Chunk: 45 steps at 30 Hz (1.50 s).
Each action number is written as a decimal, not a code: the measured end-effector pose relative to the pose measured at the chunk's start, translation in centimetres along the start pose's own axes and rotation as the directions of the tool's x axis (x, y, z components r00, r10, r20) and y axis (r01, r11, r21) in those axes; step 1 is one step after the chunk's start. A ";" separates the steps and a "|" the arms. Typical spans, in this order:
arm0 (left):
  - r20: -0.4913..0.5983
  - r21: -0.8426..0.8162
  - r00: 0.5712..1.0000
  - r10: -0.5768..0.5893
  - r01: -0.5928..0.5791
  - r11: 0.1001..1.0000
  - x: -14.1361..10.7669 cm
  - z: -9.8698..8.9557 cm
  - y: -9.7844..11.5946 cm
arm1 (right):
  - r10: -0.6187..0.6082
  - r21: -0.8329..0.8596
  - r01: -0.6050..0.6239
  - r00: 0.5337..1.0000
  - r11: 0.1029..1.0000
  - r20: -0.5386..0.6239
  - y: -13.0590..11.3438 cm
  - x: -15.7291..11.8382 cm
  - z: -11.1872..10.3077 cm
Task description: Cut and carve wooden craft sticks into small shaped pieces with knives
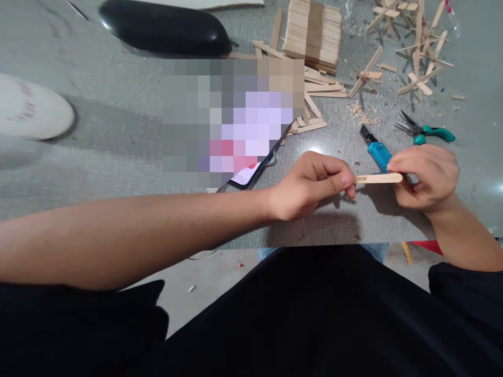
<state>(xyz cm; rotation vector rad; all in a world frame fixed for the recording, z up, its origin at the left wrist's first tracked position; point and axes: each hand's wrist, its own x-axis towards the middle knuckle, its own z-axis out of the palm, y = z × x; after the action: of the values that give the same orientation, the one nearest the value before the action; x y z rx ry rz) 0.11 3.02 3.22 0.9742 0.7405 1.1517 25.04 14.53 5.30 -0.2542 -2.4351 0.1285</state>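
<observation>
A pale wooden craft stick (377, 179) is held level just above the table's near edge, with a small dark slit or mark towards its left part. My left hand (314, 183) pinches its left end between thumb and curled fingers, hiding that end. At the rounded right end, my right hand (428, 175) closes thumb and fingertips on the stick. Just behind the right fingers lies a blue utility knife (380, 154), partly covered by the hand. Green-handled pliers (434, 133) rest beyond the right hand.
A banded stack of craft sticks (293, 29) stands at the back, loose sticks (324, 89) beside it. Crossed stick pieces (365, 74) and wood shavings (360, 111) lie right. A phone (245, 175), partly blurred out, a black case (165, 26) and a white rounded object (35, 107) are left.
</observation>
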 end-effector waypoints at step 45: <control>-0.033 0.043 0.997 0.069 -0.068 0.997 -1.4 0.0 -1.2 | 0.598 0.614 -0.633 0.742 0.472 0.304 -4.7 -0.6 1.2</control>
<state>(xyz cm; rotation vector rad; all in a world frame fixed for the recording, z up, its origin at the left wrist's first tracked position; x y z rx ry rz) 0.19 1.57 2.12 1.0238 0.7658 1.2195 24.05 9.76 4.80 -0.7843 -2.0216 1.3629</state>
